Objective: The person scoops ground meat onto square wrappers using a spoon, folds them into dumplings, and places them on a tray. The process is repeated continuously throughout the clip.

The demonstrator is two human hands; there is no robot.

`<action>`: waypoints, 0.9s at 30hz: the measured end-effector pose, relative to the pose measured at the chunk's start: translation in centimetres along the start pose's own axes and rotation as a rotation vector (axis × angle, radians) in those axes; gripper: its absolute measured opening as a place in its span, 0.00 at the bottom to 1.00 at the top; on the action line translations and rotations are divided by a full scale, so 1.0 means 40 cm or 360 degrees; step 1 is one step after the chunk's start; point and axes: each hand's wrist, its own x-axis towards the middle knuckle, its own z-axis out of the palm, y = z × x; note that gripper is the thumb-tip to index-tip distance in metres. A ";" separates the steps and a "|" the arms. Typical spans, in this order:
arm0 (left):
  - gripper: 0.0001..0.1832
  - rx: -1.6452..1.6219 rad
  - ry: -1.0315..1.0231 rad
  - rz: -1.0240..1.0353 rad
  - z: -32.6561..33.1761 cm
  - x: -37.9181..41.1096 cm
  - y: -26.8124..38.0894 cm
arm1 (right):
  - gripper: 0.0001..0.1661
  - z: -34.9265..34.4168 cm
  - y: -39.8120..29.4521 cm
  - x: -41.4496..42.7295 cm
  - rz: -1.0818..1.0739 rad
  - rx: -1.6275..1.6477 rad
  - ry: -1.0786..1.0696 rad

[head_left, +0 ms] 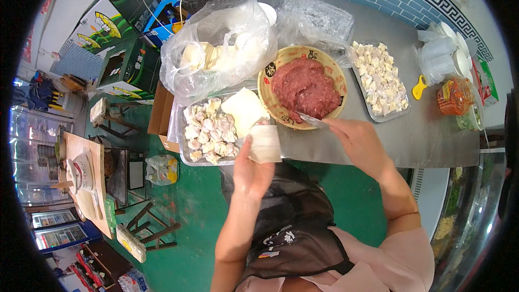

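Note:
My left hand holds a small stack of square dough wrappers by its edge, above the near rim of a metal tray. Folded wontons fill much of that tray, beside a larger pale sheet of dough. In my right hand is a flat metal utensil, its tip at the near edge of the minced meat. The meat sits in a patterned yellow bowl. Whether the utensil is a knife or a spatula cannot be told.
A second tray of wontons stands right of the bowl. Behind lie a plastic bag of wrappers and a clear plastic container. Further right are yellow-handled scissors, a jar of red sauce and stacked plastic tubs.

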 end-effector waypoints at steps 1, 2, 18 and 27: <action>0.23 0.0087 0.0014 -0.0018 0.014 -0.001 -0.023 | 0.14 0.008 -0.005 -0.007 0.0018 0.0078 0.0034; 0.23 0.0081 -0.0028 -0.0005 0.022 0.005 -0.042 | 0.14 0.017 -0.013 -0.014 0.0029 0.0159 0.0063; 0.21 -0.0242 0.0111 0.0302 0.068 -0.043 -0.029 | 0.24 0.153 -0.058 -0.087 -0.0435 0.0021 0.0242; 0.27 -0.0408 -0.0104 0.0369 0.030 -0.042 0.080 | 0.28 0.189 -0.063 -0.103 -0.0633 -0.0093 0.0198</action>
